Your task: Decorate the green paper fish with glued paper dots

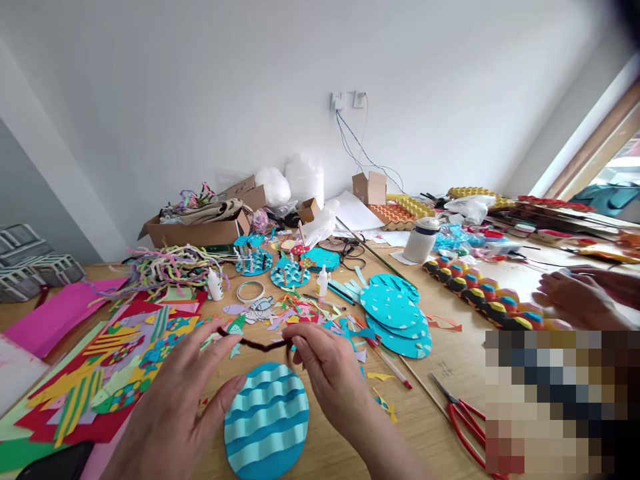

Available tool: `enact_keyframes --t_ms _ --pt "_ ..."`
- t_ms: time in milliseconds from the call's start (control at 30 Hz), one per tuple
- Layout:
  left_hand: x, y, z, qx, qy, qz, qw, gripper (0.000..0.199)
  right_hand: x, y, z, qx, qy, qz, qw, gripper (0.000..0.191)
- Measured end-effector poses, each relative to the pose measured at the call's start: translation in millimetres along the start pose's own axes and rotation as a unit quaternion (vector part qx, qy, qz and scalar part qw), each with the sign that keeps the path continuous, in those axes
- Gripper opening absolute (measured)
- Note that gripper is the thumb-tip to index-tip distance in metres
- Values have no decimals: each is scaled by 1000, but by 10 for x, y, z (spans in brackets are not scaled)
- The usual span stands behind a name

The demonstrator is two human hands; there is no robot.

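Note:
A dark brown pipe cleaner (265,347), bent in the middle, stretches between my two hands. My right hand (327,373) pinches one end between thumb and fingers. The other end runs to the fingertips of my left hand (185,387) and appears caught between two fingers, while the thumb stands apart. Just below lies a blue oval card (267,460) with wavy light-blue paper strips standing up on it. Finished-looking blue pieces with similar waves, such as the wavy stand (290,273), sit farther back.
Colourful paper fish (120,393) cover the left. Stacked blue ovals (395,307), red-handled scissors (465,413) and a painted egg-carton strip (480,297) are to the right. Glue bottles (215,287), tape (250,291) and paper scraps lie ahead. Another person's hands (575,297) are at far right.

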State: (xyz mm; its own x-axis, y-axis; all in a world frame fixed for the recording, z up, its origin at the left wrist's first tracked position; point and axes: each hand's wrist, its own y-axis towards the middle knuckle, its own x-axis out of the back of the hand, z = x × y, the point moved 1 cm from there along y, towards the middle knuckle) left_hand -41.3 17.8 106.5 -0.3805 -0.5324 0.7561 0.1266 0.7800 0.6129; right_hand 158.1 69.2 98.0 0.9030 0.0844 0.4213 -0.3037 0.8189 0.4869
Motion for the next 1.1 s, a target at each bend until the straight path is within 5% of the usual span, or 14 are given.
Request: enact_keyframes --t_ms 167,400,533,700,867,967,1100 --pt "24 14 -70 26 -24 -55 998 27 43 -70 32 29 -44 -44 998 25" --pt "-407 80 -435 25 -172 33 984 14 -15 -130 133 64 33 -48 996 20" --pt "-583 70 -527 94 -247 74 962 15 13 -200 112 27 67 -64 995 21" --pt "-693 3 -549 171 -433 161 871 13 72 -264 -37 -103 184 -88 974 28" --pt "-749 26 -643 230 -562 183 773 13 52 -303 -46 -121 239 -64 961 30" --pt "-759 18 -674 283 -595 181 730 15 188 -376 -101 -120 157 -36 980 32" --pt "-752 -12 -579 320 -587 179 722 20 767 -692 -460 -216 -121 15 969 25"
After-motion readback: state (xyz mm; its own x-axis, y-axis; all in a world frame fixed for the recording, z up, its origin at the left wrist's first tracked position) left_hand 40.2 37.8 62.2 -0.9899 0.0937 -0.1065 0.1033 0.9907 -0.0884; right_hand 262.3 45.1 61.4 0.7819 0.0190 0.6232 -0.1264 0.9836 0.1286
